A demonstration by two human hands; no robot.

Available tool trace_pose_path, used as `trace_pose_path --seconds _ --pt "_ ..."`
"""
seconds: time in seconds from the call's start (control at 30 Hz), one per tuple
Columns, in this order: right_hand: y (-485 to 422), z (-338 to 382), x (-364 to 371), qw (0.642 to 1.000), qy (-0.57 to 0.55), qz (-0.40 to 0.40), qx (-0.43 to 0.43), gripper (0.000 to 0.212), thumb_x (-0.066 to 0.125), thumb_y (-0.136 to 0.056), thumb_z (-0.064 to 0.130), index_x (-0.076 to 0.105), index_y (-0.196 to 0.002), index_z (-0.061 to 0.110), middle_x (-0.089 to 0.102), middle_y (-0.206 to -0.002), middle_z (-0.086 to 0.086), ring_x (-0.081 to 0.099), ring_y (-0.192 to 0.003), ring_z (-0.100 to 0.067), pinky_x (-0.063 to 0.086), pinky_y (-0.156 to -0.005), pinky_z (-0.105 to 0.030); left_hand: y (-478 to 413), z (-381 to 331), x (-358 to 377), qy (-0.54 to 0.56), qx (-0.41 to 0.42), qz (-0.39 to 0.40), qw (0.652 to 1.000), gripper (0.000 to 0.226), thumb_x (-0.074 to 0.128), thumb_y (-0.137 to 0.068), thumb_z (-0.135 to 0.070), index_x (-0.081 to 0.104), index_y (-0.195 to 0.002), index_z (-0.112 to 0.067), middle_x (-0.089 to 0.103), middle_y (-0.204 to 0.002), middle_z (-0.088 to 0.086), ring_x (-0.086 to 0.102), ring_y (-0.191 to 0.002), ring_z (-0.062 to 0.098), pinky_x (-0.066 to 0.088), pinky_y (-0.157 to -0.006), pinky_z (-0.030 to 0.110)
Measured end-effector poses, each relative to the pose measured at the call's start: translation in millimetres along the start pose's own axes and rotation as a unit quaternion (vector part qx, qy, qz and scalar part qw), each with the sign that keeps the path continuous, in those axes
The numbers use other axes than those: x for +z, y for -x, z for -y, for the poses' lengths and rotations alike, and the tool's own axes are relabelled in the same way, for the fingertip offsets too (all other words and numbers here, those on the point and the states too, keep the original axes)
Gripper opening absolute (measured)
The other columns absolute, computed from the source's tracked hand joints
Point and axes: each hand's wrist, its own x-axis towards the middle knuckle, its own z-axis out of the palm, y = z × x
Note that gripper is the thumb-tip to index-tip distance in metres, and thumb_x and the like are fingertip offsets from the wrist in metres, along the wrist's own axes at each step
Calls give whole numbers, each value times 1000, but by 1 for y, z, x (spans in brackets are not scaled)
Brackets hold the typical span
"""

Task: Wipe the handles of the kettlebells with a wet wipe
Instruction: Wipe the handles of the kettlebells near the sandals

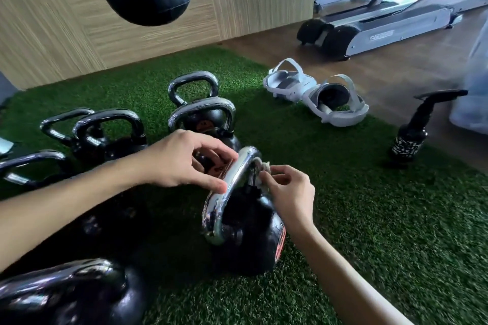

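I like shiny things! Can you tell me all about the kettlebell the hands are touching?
The kettlebell has a round black body with a red-orange label and a shiny chrome loop handle. It stands upright on the green turf. The left hand steadies the handle while the right hand presses a white wipe against it.

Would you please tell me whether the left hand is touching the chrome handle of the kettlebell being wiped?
Touching. The head view shows the left hand with fingertips resting on the chrome handle; no gap is visible.

Black kettlebell upright on turf, chrome handle, white wipe against it
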Motion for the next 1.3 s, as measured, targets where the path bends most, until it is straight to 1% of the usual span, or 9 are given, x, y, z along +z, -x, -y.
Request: trace_pose_path --seconds 0.13,0.23,0.37,0.53,0.7,0.83,1.0,1.13,1.3 --pt "6 -11 3 1000 -1 8 12 19 78 -87 36 81 -104 28 77 -80 13 71 -76 4 60 -79 -28 -2 2 -13 -37 17 88 995 89 96 -53 -50 59 -134 -52 60 -133 -30 52 -124 -11 56 -85 17" --pt "-7 2 7 998 -56 -16 30 17 80 -85 34 82 -100 26 78 -78 12 74 -75 -2 63 -77 -34 3 8 -8 -30 30 61 997 93 97 -52 -47 58 -137 -50 60 -134 -30 50 -126 -14 55 -86 13" --pt "0 26 6 993 -114 -18 -35 20 81 -86 27 81 -105 24 79 -84 13 74 -79 0 57 -67 -16 7 12 -5 -41 39 55 997 93 95 -55 -53 54 -139 -52 60 -136 -29 49 -129 -12 55 -92 18" --pt "4 30 -4 993 -65 9 -94 21 81 -85 25 80 -106 28 78 -83 17 74 -88 -22 61 -77 -42 5 14 -4 -39 44 58 997 94 96 -55 -53 54 -139 -53 59 -133 -35 49 -127 -15 50 -95 19" --pt "27 41 -10 988 -54 37 -138 16 82 -84 30 82 -101 30 78 -86 13 74 -82 -16 59 -76 -41 5 22 0 -23 47 43 998 94 95 -54 -54 54 -139 -51 60 -135 -32 49 -127 -14 45 -96 18" --pt "79 28 -11 979 -33 89 -182 19 84 -82 23 83 -100 26 77 -93 20 71 -82 1 52 -69 -12 8 28 5 -2 48 37 998 93 93 -57 -52 52 -140 -54 58 -136 -33 47 -127 -17 43 -94 13" --pt "59 35 -12 987 -49 67 -140 18 84 -82 26 82 -99 31 78 -87 17 74 -80 -3 62 -74 -33 12 28 4 -16 48 42 998 91 91 -61 -52 50 -142 -54 55 -132 -38 42 -125 -25 39 -90 2" --pt "90 23 -9 980 -41 80 -180 21 85 -79 22 82 -99 28 78 -93 19 73 -83 0 58 -76 -21 13 30 6 -18 48 36 998 90 91 -63 -50 50 -143 -52 56 -134 -34 43 -123 -26 34 -89 -5" --pt "113 -2 -2 982 -14 77 -171 21 87 -78 21 83 -96 31 76 -92 24 72 -86 -1 57 -75 -25 12 28 5 -36 46 39 998 90 90 -63 -52 49 -144 -53 55 -137 -33 41 -125 -26 33 -90 -6"
